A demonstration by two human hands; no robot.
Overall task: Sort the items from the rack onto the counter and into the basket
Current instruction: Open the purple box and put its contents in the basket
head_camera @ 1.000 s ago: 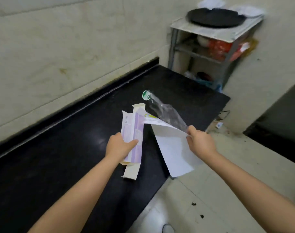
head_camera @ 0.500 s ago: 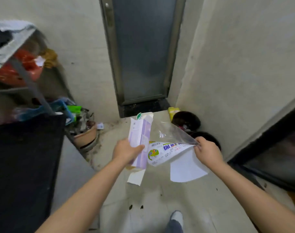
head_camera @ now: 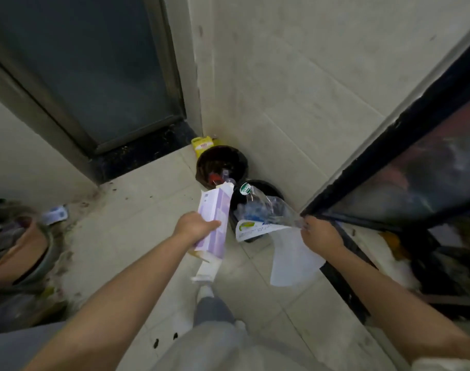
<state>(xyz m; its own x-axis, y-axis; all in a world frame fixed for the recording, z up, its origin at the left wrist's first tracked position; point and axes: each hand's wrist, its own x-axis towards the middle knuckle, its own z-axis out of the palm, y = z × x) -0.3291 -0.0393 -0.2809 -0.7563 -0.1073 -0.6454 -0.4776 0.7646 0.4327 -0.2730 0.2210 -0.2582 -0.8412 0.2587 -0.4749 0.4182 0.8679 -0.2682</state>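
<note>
1. Two dark round bins stand on the floor in the wall corner, ahead of both hands. The farther bin (head_camera: 221,166) holds mixed rubbish: a red scrap and something clear or white show inside; the rest is too dark to make out. The nearer bin (head_camera: 268,190) is mostly hidden behind the held items; contents cannot be told.
2. A yellow carton (head_camera: 201,144) stands on the floor just behind the farther bin, against the door threshold. It has a white label; the print is too small to read.
3. Left hand (head_camera: 195,227) is closed around a flattened purple-and-white box (head_camera: 215,218), gripped about mid-length, with one end pointing toward the bins and the lower end flap hanging open below the hand. The printing on it is blurred.
4. Right hand (head_camera: 318,232) pinches the corner of a clear plastic bag (head_camera: 260,210) together with a white paper sheet (head_camera: 292,259). The bag stretches from the right hand toward the left, over the nearer bin; the sheet hangs below the right hand.
5. The bag carries a round green-and-white sticker (head_camera: 245,189) at its far end and a white printed panel with a green-yellow logo; the text is illegible.
6. Box and bag lie just beside each other between the two hands.
</note>
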